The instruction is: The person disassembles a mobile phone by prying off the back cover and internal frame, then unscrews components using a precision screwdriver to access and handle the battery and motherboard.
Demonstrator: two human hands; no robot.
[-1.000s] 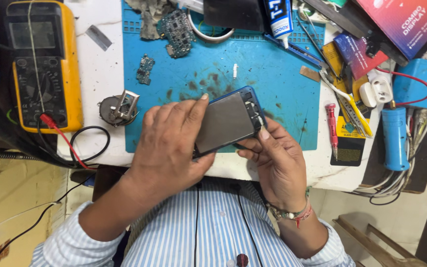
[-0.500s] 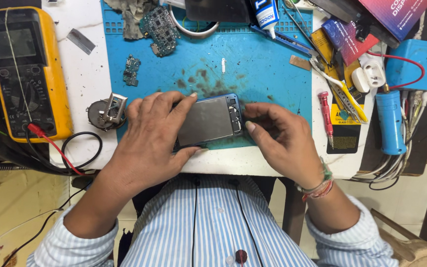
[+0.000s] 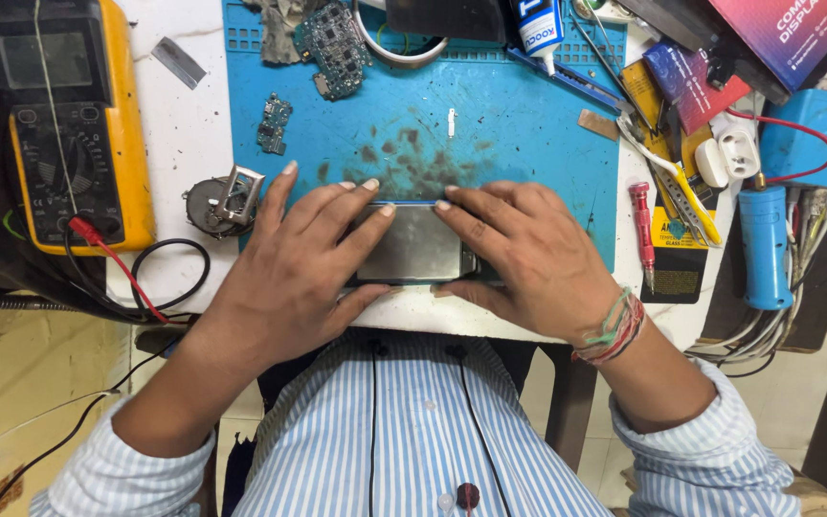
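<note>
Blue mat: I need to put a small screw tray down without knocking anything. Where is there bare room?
The blue mat is bare in its stained middle, between the green circuit board at the top and the phone under both hands, running right toward the red screwdriver. A bare white strip lies between the multimeter and the mat. The right edge is crowded with tools and cables.

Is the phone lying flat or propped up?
Flat: the phone lies on the blue mat, left hand and right hand pressing its ends.

Phone [image 3: 412, 251]: flat grey slab with thin blue far edge, lying level and lengthwise across the near edge of the blue work mat [image 3: 528, 144]. Both ends covered by fingers; grey middle panel exposed, face unclear.
</note>
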